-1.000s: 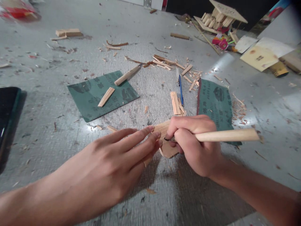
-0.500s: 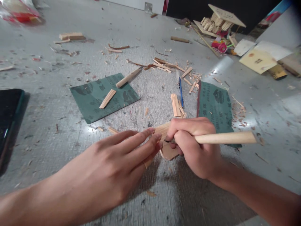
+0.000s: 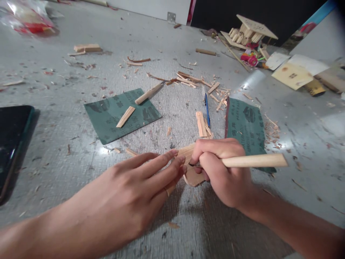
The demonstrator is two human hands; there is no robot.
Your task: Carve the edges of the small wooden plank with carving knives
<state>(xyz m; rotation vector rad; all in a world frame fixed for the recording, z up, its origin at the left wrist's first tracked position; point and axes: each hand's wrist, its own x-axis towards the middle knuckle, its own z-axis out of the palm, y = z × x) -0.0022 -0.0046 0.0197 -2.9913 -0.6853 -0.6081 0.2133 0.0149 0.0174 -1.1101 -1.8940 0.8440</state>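
Observation:
My right hand (image 3: 225,171) is closed round a tool with a pale wooden handle (image 3: 256,160); its dark tip meets a light wooden piece (image 3: 194,177) on the grey table. Across the left part of that piece lies my left hand (image 3: 145,187), its fingers stretched out and fingertips on the wood. Just beyond the piece are a small wood strip (image 3: 200,124) and a blue pen-like tool (image 3: 207,109). My left palm and fingers hide part of the wood.
Green sandpaper sheets lie at the left (image 3: 107,124) and right (image 3: 245,126); a wood-handled tool (image 3: 148,94) rests on the left one. A dark phone (image 3: 13,140) is at the left edge. Wood shavings (image 3: 188,79) and a small wooden model (image 3: 248,32) stand farther back.
The view has shifted slightly, so the table items appear a little lower. The handle in my right hand has moved slightly left; both hands keep nearly the same pose.

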